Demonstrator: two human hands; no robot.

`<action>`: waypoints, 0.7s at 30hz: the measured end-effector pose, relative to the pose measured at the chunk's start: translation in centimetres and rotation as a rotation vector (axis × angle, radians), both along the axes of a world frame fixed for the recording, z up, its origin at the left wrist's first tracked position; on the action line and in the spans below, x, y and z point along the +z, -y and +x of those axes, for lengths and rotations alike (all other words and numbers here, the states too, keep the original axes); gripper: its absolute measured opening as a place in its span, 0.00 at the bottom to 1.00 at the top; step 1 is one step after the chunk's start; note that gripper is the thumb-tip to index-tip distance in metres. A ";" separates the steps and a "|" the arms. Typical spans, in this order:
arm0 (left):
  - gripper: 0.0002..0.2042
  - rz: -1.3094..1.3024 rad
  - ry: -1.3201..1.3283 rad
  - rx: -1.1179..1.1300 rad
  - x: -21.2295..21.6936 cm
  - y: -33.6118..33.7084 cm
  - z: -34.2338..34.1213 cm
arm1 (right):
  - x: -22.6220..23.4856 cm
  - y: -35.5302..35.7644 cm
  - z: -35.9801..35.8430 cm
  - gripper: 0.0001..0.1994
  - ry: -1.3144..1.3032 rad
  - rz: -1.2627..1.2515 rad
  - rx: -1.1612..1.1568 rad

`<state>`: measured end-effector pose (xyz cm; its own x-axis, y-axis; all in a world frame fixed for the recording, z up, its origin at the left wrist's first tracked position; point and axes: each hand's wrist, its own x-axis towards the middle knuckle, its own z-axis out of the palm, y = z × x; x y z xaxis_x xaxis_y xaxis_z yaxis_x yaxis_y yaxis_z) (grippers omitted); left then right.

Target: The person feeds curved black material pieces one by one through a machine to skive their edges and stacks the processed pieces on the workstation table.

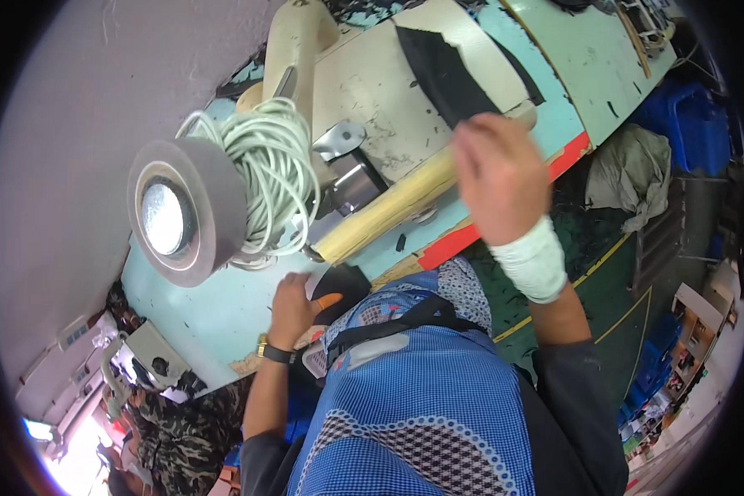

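Right hand (pixel 504 169) at black strip (pixel 445 76) — left hand (pixel 292 310) at dark piece (pixel 353 287).

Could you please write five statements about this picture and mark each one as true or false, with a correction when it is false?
1. The right hand has a white wrap around its wrist. True.
2. The left hand has a bare wrist. False: a watch with a dark strap is on it.
3. The coiled pale cord is beside the grey wheel. True.
4. The apron is plain red. False: it is mostly blue, with patterns.
5. The right hand is at the near end of the black strip. True.
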<state>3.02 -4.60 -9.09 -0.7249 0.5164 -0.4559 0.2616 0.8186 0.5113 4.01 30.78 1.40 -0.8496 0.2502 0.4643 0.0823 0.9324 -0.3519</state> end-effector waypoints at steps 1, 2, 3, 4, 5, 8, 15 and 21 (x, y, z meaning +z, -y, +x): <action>0.16 -0.078 -0.055 -0.024 -1.3 0.6 0.6 | -1.2 0.6 0.2 0.06 0.060 -0.018 0.017; 0.14 0.031 -0.061 0.070 -1.8 1.2 1.0 | -1.8 2.0 0.8 0.06 0.038 -0.070 0.071; 0.12 0.136 -0.060 0.169 -1.9 1.6 1.3 | -1.8 3.6 2.2 0.06 0.021 -0.126 0.132; 0.08 0.165 0.023 0.218 -0.9 1.6 1.1 | -2.1 4.9 3.7 0.07 0.158 -0.295 0.226; 0.08 0.177 0.019 0.218 0.7 1.1 0.4 | -2.2 5.6 4.6 0.08 0.291 -0.467 0.318; 0.07 0.468 0.784 0.232 6.4 -1.4 -1.1 | -2.4 8.0 4.7 0.08 0.397 -0.698 0.380; 0.10 0.426 0.688 0.245 8.5 -6.0 -5.0 | -3.1 6.5 1.2 0.08 0.491 -0.995 0.330; 0.10 0.352 0.824 0.324 6.8 -3.2 -8.8 | -2.9 3.8 0.1 0.06 0.390 -0.960 0.260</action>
<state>-5.79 -1.37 -2.27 -0.3772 0.5517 -0.7439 -0.5034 0.5521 0.6647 4.10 26.93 -1.45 -0.9767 0.1568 -0.1464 0.1865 0.2836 -0.9406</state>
